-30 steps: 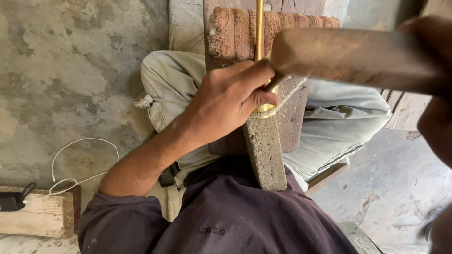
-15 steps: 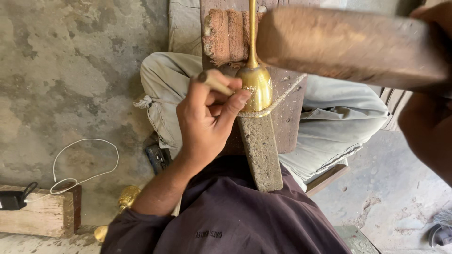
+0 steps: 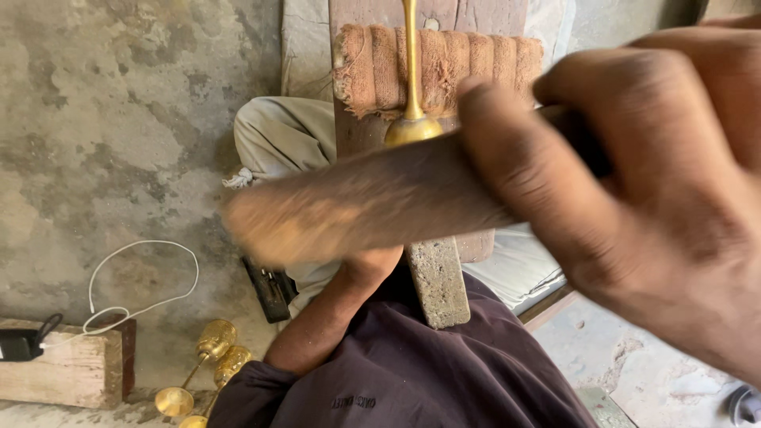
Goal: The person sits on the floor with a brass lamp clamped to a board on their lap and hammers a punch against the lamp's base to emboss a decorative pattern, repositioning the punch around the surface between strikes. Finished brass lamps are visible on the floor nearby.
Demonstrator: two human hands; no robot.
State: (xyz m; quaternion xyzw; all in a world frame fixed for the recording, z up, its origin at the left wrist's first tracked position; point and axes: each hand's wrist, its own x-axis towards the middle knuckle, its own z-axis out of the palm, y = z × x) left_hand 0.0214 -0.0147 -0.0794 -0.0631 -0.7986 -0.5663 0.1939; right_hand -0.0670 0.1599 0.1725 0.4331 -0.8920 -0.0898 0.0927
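My right hand fills the right side, close to the camera, shut on a thick brown wooden mallet that is blurred with motion and stretches left across the middle. Just behind the mallet, a brass bell-shaped piece with a long thin stem sits on a grey metal stake. The stake lies on a wooden plank padded with ribbed cloth. My left forearm reaches up towards the brass piece, but the mallet hides the hand itself. My legs in light trousers and my dark shirt lie below.
Two or three finished brass goblets lie on the concrete floor at lower left. Near them are a wooden block with a black device, a looped white cable, and a dark tool beside my leg.
The mallet has swung down and left across the view, now covering my left hand that gripped the brass piece. My right hand has come much closer to the camera.
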